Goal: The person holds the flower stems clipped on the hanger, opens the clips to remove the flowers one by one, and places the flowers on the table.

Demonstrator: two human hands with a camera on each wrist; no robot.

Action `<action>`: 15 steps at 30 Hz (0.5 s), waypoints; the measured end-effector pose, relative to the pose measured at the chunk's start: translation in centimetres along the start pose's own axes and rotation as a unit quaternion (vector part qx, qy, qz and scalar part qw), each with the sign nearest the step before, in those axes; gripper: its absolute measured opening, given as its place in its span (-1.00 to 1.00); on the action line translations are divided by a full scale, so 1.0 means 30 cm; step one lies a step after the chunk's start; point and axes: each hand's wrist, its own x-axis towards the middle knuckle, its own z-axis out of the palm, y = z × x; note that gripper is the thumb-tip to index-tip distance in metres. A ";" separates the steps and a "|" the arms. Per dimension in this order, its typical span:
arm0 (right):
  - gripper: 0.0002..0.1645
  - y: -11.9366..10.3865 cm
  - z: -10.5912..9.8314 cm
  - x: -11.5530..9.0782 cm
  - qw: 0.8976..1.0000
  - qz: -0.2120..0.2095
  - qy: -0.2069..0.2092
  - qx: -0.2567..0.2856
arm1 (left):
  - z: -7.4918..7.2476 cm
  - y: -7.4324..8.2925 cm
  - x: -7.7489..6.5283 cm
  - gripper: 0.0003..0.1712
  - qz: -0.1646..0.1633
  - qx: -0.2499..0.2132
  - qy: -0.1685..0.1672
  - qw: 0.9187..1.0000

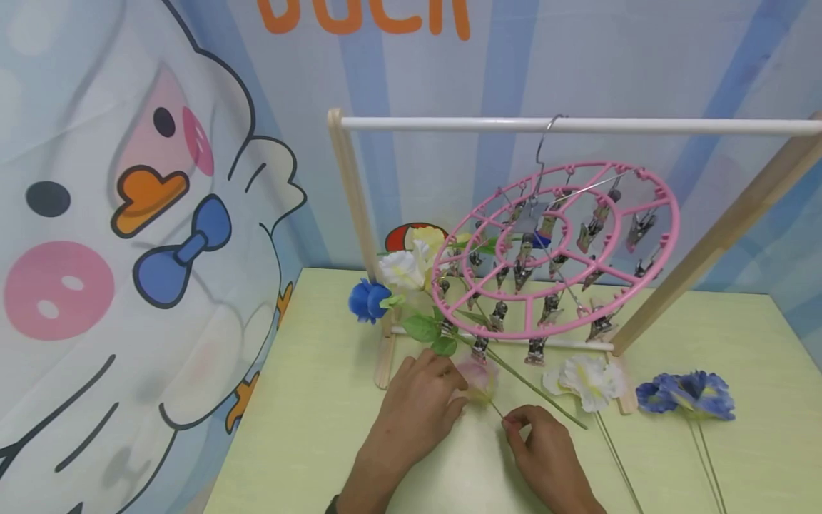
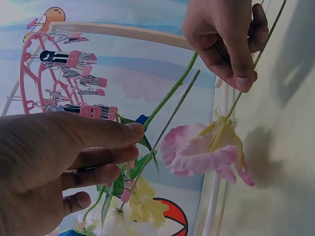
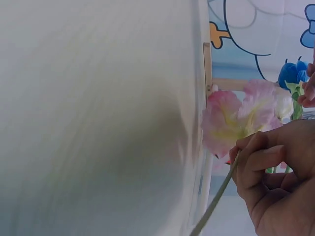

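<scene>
Table [image 1: 282,450], wooden stand [image 1: 713,246], pink clip hanger [image 1: 674,214], and a pink artificial flower [image 2: 202,152] by its stem [image 3: 215,199] in my right hand [image 1: 549,450].
The hanger hooks over the stand's white rail [image 1: 417,125], likely so its ring hangs free of the table. My left hand [image 1: 417,410] is near the petals, fingers loosely extended, gripping nothing I can see. My right thumb and fingers pinch the stem narrowly, probably to spare the petals; the flower appears just above the table, in front of the hanger. To the right lie 2 more flowers, blue-purple [image 1: 690,396] and white [image 1: 587,383]; a blue rose [image 1: 367,300] is at left. A green stem [image 1: 546,400] slants behind the flower, and metal clips [image 1: 536,350] dangle close by; both could snag it.
</scene>
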 end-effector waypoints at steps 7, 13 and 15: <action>-0.89 0.020 -0.007 0.004 0.999 0.036 0.003 0.013 | -0.002 0.002 -0.001 -0.85 0.000 -0.009 0.001 1.000; -0.86 0.039 -0.009 0.006 0.998 0.061 0.012 0.026 | -0.002 0.004 0.000 -0.85 -0.002 -0.004 -0.004 1.000; -0.85 0.043 -0.012 0.005 0.997 0.065 0.023 0.026 | -0.003 0.004 -0.001 -0.84 -0.002 -0.003 -0.006 1.000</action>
